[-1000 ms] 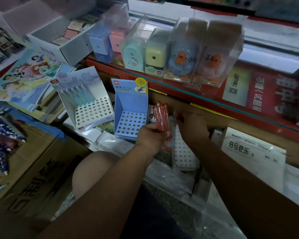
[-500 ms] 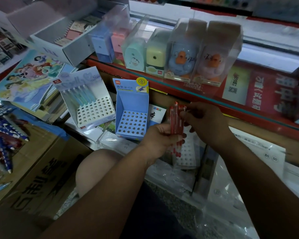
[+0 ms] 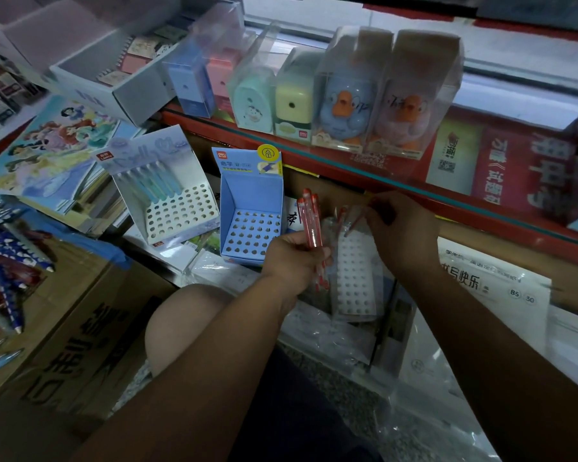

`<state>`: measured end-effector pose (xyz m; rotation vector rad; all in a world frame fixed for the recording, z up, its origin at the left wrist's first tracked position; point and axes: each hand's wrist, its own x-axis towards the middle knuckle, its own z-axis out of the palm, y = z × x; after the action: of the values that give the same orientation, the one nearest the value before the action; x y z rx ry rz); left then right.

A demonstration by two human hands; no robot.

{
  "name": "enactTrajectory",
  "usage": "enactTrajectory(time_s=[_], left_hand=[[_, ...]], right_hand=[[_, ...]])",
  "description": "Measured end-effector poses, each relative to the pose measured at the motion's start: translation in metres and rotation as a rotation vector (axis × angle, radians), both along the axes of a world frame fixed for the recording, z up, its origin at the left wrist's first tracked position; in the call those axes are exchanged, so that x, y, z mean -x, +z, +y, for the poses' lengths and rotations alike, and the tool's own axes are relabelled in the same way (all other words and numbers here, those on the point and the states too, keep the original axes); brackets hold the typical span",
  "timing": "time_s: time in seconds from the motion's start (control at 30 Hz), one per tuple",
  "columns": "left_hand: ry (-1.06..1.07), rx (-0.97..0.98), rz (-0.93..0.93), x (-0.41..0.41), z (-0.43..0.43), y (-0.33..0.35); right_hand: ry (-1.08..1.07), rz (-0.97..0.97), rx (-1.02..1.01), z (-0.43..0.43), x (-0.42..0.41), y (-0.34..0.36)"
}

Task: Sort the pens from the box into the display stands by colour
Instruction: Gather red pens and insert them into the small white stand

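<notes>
My left hand (image 3: 292,261) grips a bunch of red pens (image 3: 310,225), held upright. My right hand (image 3: 402,225) pinches a single red pen (image 3: 356,223), slanted with its tip down over a white stand with holes (image 3: 354,278). One or two red pens stand in that stand's back row. To the left stands a blue display stand (image 3: 251,221) with no pens in its holes. Further left, a pale stand (image 3: 171,195) holds a row of blue-green pens at its back. The cardboard box (image 3: 64,328) at the left holds blue and red pens (image 3: 7,261).
A red shelf edge (image 3: 414,191) runs above the stands, carrying boxed pencil sharpeners (image 3: 347,95). Plastic-wrapped paper packs (image 3: 491,295) lie at the right, colouring books (image 3: 54,151) at the left. My knee (image 3: 187,321) is below the stands.
My right hand has drawn one red pen from the bunch and moved right and down with it over the white stand. The left hand with the bunch stayed nearly in place.
</notes>
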<state>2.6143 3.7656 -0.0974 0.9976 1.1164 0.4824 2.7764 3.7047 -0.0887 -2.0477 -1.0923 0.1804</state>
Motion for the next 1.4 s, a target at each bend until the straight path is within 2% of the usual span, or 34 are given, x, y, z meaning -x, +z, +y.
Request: enactTrajectory(time_s=[0.13, 0.3, 0.57, 0.67, 0.77, 0.83, 1.0, 1.1, 1.17, 1.27, 1.4], left_hand=[[-0.010, 0.021, 0.000, -0.002, 0.002, -0.002], [-0.028, 0.010, 0.011, -0.005, 0.001, -0.001], [-0.056, 0.000, 0.015, -0.004, -0.001, 0.003], [-0.078, -0.004, 0.001, -0.003, -0.001, 0.003], [-0.115, -0.009, -0.048, -0.002, -0.001, 0.005], [-0.155, -0.017, -0.095, -0.003, -0.003, 0.006], [-0.282, -0.070, -0.122, -0.009, -0.011, 0.004], [-0.227, -0.139, -0.051, -0.009, -0.011, 0.001], [-0.136, -0.140, -0.008, -0.007, -0.007, 0.001], [-0.025, -0.084, -0.010, -0.004, -0.001, 0.003], [-0.057, -0.080, 0.021, -0.005, -0.003, 0.001]], right_hand=[[0.030, -0.042, 0.056, 0.006, 0.001, -0.007], [0.055, -0.004, 0.099, 0.012, 0.002, -0.017], [0.093, -0.082, 0.282, 0.021, 0.009, -0.027], [0.081, 0.046, 0.314, 0.019, 0.006, -0.025], [0.032, 0.235, 0.195, 0.007, 0.006, -0.009], [0.057, 0.178, 0.087, -0.002, 0.010, 0.007], [0.247, 0.324, 0.028, -0.010, 0.015, 0.030], [0.169, 0.356, -0.048, -0.016, 0.009, 0.031], [0.045, 0.287, -0.114, -0.020, 0.002, 0.025], [-0.023, 0.128, -0.092, -0.022, -0.002, 0.011], [-0.016, 0.017, -0.043, -0.015, 0.001, -0.003]])
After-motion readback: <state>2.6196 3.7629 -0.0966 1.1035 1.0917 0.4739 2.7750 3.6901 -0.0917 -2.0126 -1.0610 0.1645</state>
